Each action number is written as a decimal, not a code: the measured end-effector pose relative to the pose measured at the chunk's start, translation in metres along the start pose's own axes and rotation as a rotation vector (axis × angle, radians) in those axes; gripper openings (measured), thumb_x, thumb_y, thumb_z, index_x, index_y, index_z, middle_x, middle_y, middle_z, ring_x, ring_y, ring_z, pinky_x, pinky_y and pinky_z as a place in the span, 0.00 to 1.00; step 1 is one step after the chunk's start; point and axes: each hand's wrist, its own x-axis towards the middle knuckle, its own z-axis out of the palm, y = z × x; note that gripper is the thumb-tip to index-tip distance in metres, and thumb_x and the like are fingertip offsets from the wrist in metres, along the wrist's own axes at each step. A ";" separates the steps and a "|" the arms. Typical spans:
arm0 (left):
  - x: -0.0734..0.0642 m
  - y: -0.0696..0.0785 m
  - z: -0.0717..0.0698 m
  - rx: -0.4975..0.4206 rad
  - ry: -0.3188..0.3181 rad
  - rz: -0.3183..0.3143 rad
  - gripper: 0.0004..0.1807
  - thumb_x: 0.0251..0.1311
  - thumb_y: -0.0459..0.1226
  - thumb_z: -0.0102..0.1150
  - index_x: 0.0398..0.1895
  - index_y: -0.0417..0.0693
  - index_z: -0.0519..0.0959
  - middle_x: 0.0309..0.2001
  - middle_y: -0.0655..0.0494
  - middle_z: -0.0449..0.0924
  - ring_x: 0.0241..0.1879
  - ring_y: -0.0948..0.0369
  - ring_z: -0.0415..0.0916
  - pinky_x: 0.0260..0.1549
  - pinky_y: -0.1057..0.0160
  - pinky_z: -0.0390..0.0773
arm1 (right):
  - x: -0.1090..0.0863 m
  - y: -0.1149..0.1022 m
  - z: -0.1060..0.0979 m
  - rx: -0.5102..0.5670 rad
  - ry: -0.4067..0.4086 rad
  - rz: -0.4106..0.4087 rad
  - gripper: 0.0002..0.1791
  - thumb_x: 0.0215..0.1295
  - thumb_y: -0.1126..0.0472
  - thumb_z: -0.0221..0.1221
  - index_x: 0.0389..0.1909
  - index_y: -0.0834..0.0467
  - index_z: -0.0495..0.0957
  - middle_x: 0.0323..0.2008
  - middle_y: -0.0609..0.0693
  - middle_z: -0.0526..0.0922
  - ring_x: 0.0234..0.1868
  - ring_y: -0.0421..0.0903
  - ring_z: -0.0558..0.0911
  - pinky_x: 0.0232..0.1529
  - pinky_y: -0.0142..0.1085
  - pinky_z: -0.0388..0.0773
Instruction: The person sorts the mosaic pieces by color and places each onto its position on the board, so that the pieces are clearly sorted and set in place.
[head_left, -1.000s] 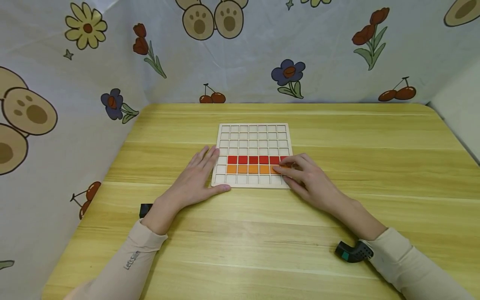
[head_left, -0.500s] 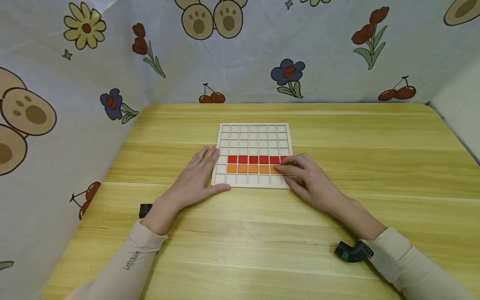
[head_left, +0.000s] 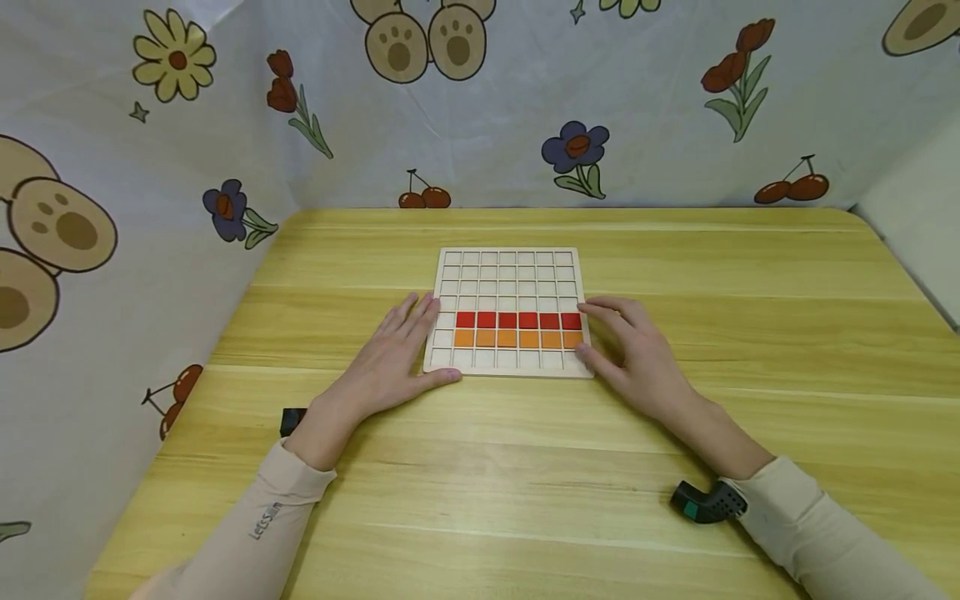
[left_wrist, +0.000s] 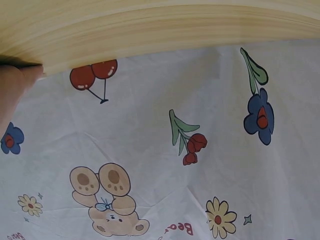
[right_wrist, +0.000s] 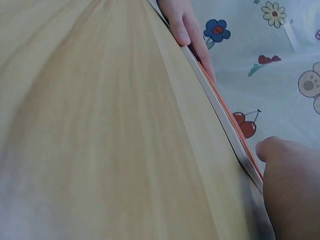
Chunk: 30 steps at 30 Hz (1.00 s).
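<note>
A pale wooden grid board (head_left: pixel 508 281) lies flat on the table. One row of its squares holds several red tiles (head_left: pixel 507 320), and the row just nearer me holds several orange tiles (head_left: pixel 507 338). The leftmost square of both rows shows bare wood. My left hand (head_left: pixel 382 362) rests along the board's left edge, fingers straight and thumb at the front left corner. At the right edge is my right hand (head_left: pixel 637 358), with thumb and forefinger spread apart and their tips at the rim. In the right wrist view the board's edge (right_wrist: pixel 225 117) appears side-on, beside my thumb.
The wooden table (head_left: pixel 480 500) extends around the board on all sides. A patterned cloth (head_left: pixel 495 117) hangs behind it and along the left. Black wrist devices (head_left: pixel 707 502) sit at both of my sleeves.
My right hand has drawn back to the right, off the tiles, and its fingers have spread. The right ends of the red and orange rows now show. My left hand stays put.
</note>
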 end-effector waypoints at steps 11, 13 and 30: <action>0.004 0.004 0.005 -0.006 -0.012 0.002 0.61 0.67 0.72 0.53 0.87 0.45 0.41 0.87 0.49 0.37 0.86 0.48 0.31 0.84 0.45 0.38 | -0.018 0.002 -0.014 -0.038 0.008 0.088 0.30 0.67 0.58 0.71 0.68 0.61 0.78 0.69 0.60 0.76 0.71 0.61 0.71 0.69 0.61 0.69; 0.003 0.005 0.004 -0.010 -0.014 -0.003 0.61 0.67 0.72 0.53 0.87 0.45 0.41 0.87 0.49 0.37 0.86 0.48 0.30 0.84 0.45 0.38 | -0.021 0.001 -0.015 -0.046 0.004 0.101 0.29 0.67 0.58 0.71 0.67 0.61 0.78 0.69 0.61 0.75 0.71 0.61 0.70 0.69 0.62 0.68; 0.001 0.000 0.000 0.007 -0.021 -0.009 0.62 0.66 0.74 0.49 0.87 0.47 0.38 0.87 0.50 0.34 0.86 0.49 0.29 0.85 0.47 0.37 | -0.033 0.003 -0.035 -0.131 -0.080 0.231 0.42 0.74 0.44 0.64 0.79 0.62 0.63 0.80 0.68 0.58 0.79 0.70 0.60 0.72 0.70 0.63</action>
